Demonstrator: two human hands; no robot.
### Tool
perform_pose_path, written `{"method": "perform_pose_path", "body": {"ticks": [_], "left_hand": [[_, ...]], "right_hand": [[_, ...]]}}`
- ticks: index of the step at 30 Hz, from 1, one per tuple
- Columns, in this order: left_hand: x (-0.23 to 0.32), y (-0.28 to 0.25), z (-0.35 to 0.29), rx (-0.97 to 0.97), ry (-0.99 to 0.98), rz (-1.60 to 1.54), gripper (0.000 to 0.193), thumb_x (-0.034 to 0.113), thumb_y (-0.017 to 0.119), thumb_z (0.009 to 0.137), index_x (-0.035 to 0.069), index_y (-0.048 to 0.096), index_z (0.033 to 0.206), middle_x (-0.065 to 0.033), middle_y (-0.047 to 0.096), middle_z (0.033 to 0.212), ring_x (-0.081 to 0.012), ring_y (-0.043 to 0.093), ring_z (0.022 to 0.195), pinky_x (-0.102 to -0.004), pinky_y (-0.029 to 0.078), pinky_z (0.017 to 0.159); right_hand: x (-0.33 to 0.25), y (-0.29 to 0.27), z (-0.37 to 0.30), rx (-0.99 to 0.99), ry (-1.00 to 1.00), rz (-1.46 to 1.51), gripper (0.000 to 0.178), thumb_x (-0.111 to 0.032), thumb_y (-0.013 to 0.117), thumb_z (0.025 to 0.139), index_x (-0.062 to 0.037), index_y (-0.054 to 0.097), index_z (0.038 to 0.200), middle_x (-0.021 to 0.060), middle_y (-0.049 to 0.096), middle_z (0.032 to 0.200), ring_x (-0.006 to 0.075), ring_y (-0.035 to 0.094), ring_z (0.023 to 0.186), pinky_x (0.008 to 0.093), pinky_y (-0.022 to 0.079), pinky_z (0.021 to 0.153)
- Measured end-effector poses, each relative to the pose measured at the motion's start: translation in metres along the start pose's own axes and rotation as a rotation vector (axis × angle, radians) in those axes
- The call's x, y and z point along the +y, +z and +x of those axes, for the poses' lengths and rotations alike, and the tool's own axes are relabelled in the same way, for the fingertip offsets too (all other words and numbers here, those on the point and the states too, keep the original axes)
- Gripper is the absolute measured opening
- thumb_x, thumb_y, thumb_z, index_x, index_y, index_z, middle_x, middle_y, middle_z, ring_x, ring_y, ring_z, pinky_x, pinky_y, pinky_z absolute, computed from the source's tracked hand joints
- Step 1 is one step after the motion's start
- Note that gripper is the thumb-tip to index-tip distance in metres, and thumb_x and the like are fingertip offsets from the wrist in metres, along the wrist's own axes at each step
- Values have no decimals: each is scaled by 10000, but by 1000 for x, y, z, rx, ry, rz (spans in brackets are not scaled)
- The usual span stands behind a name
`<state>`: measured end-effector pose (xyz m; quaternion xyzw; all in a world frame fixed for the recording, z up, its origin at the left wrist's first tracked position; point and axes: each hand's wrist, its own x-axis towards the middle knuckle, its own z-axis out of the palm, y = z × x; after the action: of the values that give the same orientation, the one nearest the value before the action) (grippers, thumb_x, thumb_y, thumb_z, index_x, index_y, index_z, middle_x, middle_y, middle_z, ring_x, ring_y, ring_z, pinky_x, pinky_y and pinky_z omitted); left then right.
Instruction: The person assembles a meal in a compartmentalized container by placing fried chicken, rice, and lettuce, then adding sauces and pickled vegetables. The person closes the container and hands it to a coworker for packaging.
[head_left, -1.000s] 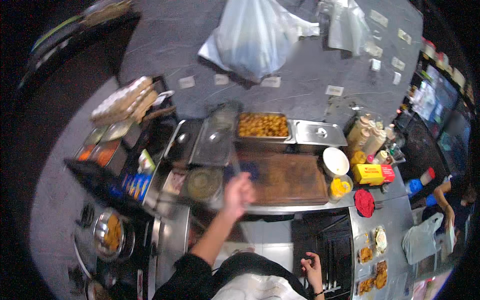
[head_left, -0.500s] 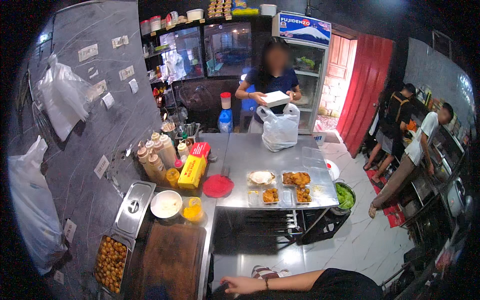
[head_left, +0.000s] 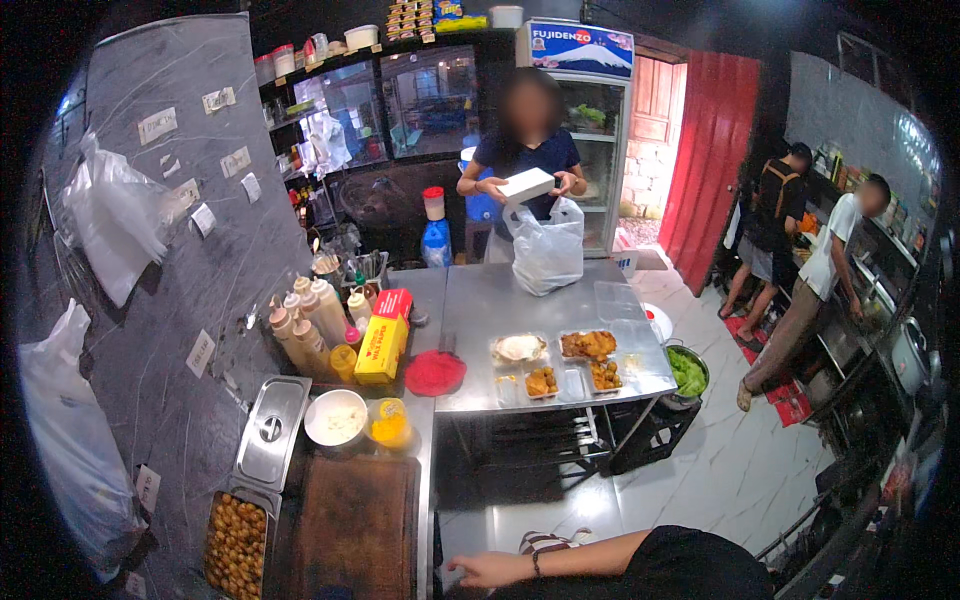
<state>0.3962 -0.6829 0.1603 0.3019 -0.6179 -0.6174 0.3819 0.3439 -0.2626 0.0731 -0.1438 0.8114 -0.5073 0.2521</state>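
While the head camera now looks up and across the shop, only the right hand [head_left: 490, 570] shows, low at the bottom edge. It has a band on the wrist. It lies flat at the front edge of the desk [head_left: 500, 300], just beside the wooden cutting board [head_left: 355, 525]. Its grip is wide open and holds nothing. The left hand cannot be seen.

A second ago the camera looked straight down, and the left hand was stretched out over the board. Now that hand is gone from the picture, so no hand is on the food.

Left of the board sits a tray of fried balls [head_left: 235, 545]. Behind the board are a white bowl [head_left: 335, 417], a yellow cup [head_left: 388, 422], a red lid [head_left: 434, 372] and a yellow box [head_left: 383, 335].

Across the desk, another person holds a white box [head_left: 527, 185] over a white plastic bag [head_left: 548, 250].
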Motion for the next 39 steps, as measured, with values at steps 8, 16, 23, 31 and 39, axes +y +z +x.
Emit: {"method": "perform_pose_path", "body": {"ticks": [8,16,23,31,39], "left_hand": [[-2,19,3,-26,3,20,310,263,481,925,64,575,1143,-82,556,894,-215,536,761,-368,458,660],[-9,30,0,-12,1,41,321,283,480,921,66,570,1139,-95,563,889,-220,548,732,-362,468,628],[-10,39,-20,19,14,82,331,300,479,917,67,565,1136,-106,570,884,-224,558,707,-357,477,599],[-8,45,-60,125,63,133,343,320,478,913,69,559,1132,-119,577,878,-229,570,679,-351,487,567],[-87,80,-100,278,118,230,355,340,476,910,71,554,1129,-132,584,873,-234,582,650,-345,497,534]], "right_hand": [[1,2,-12,-59,63,5,440,-289,559,943,-87,415,1307,214,618,856,396,613,832,482,467,736],[14,2,-28,3,28,-190,437,-298,526,961,-115,400,1337,178,638,781,370,640,777,468,478,719],[32,-9,-54,37,78,-136,461,-302,528,953,-109,397,1351,208,644,810,405,636,807,493,475,734],[60,-50,-132,109,145,-141,474,-335,513,950,-122,384,1353,220,638,820,431,625,815,519,472,744],[111,-96,-250,281,240,-141,473,-358,535,947,-134,398,1341,162,646,816,384,642,804,481,495,721]]}}
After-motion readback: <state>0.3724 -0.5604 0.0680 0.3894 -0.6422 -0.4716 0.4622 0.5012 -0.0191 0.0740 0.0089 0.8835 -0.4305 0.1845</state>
